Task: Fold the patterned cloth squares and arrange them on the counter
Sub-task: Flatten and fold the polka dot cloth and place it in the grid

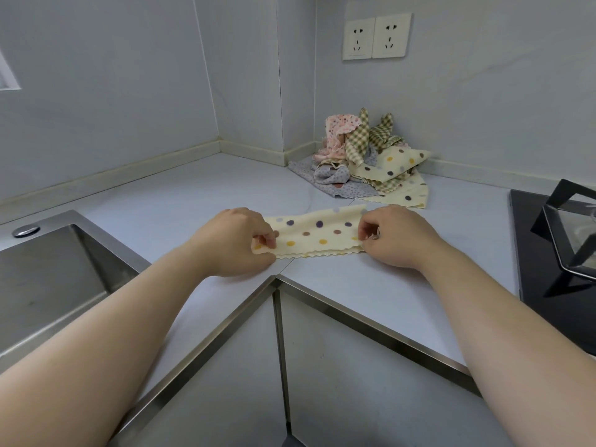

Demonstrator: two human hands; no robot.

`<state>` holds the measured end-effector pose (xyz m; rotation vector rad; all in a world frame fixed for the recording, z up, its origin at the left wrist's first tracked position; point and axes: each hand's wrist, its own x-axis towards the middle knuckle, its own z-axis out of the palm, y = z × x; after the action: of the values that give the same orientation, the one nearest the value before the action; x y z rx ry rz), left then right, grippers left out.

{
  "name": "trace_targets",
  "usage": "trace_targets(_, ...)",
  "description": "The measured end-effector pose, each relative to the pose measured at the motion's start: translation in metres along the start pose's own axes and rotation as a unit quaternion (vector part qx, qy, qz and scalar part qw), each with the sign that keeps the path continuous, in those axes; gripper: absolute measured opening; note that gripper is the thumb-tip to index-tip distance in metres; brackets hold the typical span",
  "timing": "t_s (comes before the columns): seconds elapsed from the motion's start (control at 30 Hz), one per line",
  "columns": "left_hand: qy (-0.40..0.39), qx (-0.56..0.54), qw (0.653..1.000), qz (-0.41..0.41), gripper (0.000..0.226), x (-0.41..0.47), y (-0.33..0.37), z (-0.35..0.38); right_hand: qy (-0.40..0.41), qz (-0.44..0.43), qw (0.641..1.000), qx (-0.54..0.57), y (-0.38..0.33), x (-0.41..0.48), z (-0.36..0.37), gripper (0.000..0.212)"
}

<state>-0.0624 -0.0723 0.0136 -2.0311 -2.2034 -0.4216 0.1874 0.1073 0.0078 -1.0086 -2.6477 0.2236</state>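
Note:
A cream cloth with coloured dots [317, 235] lies folded in half as a long strip on the grey counter [180, 201], near the inner corner edge. My left hand [235, 241] pinches its left end between thumb and fingers. My right hand [395, 235] pinches its right end the same way. A loose pile of patterned cloths [361, 159] sits in the back corner against the wall: pink floral, green check, grey dotted and cream dotted pieces, all unfolded and crumpled.
A steel sink [48, 279] is set into the counter at the left. A black hob with a pan support [564, 240] lies at the right. Two wall sockets [375, 37] sit above the pile. Cabinet fronts [290, 366] drop below the counter edge.

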Motion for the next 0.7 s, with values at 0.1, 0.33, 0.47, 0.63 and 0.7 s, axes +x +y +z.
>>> trace_targets(0.1,0.017,-0.034,0.999,0.008,0.017,-0.002,0.003,0.006,0.008,-0.005,1.000,-0.002,-0.001,0.000,0.000,0.020)
trace_targets(0.33,0.004,0.017,1.000,-0.017,0.010,0.002,0.010,-0.001,0.000,0.039,0.999,0.018,-0.002,-0.001,0.000,0.015)
trace_targets(0.47,-0.019,0.017,0.999,-0.024,0.009,0.002,0.011,-0.002,-0.016,0.038,0.999,-0.007,-0.002,-0.001,-0.001,0.013)
trace_targets(0.63,-0.038,0.043,0.997,-0.051,0.031,0.003,0.019,-0.002,0.008,-0.005,0.997,-0.072,-0.008,0.000,-0.001,0.021)
trace_targets(0.7,0.011,0.031,0.998,-0.044,0.034,0.006,0.030,-0.003,0.061,-0.027,0.996,-0.064,-0.014,0.001,0.002,0.025)
